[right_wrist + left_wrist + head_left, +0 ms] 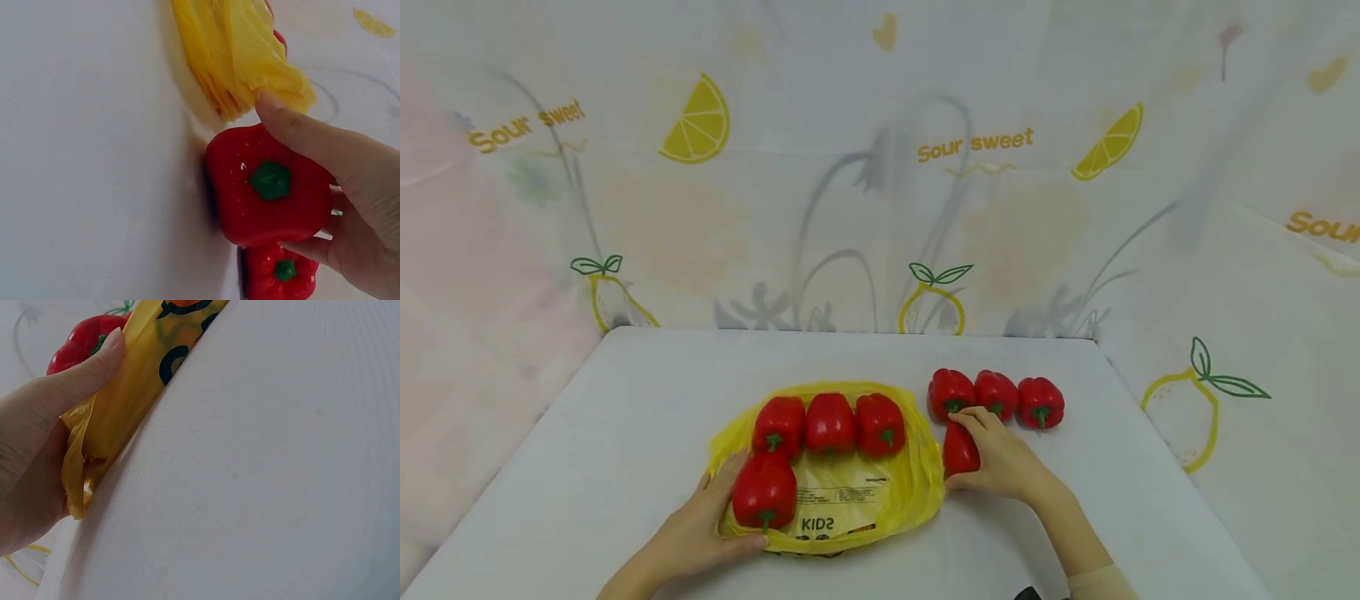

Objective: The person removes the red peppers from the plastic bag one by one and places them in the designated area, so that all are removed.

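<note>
A yellow plastic bag lies spread with its mouth up, its rim folded around several red bell peppers. My left hand holds the bag's near left edge, with the thumb close to the nearest bell pepper. In the left wrist view, a fold of the bag runs between thumb and fingers. My right hand grips another red bell pepper just outside the bag's right rim. That pepper shows its green stem in the right wrist view, thumb on one side and fingers on the other.
Three red bell peppers stand in a row behind my right hand, right of the bag. The white table ends at a printed cloth backdrop with lemons and lettering. A small black object shows at the bottom edge.
</note>
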`<state>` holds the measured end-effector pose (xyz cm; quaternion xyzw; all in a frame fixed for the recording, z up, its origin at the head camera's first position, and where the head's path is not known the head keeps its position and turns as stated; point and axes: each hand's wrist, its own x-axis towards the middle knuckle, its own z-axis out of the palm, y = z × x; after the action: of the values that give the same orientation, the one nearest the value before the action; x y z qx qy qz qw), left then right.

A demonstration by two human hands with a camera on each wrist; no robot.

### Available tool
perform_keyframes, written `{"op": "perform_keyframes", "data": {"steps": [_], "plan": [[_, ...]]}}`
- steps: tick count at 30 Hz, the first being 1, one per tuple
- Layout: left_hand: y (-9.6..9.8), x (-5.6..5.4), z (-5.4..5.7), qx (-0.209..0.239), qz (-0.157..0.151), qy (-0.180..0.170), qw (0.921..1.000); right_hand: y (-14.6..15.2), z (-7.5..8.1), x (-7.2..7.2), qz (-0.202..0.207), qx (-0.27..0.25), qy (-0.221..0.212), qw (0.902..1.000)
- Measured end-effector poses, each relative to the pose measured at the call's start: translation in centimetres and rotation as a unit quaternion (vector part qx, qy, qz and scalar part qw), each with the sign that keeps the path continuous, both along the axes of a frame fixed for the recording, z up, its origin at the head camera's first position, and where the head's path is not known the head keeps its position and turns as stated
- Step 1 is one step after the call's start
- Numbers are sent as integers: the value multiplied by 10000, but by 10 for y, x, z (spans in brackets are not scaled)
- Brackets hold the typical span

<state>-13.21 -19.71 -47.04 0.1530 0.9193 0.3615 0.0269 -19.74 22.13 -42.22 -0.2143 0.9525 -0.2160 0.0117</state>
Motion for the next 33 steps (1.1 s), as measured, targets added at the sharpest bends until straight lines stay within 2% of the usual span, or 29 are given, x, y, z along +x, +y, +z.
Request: {"op": "perform_keyframes", "data": {"steps": [5, 12, 17, 33], "plan": [[0, 1, 2, -49, 7, 57, 10000, 1, -2, 0, 68, -188, -98, 9998], [0, 2, -1, -44, -13, 116, 9999, 2, -9, -2, -138, -521, -374, 9978], [0, 2, 0, -128, -15, 230, 9997, 3, -12, -2, -172, -535, -469, 9973], [1, 1, 2, -163, 62, 126, 9998, 6, 4, -1, -74, -357, 103, 9993]]}}
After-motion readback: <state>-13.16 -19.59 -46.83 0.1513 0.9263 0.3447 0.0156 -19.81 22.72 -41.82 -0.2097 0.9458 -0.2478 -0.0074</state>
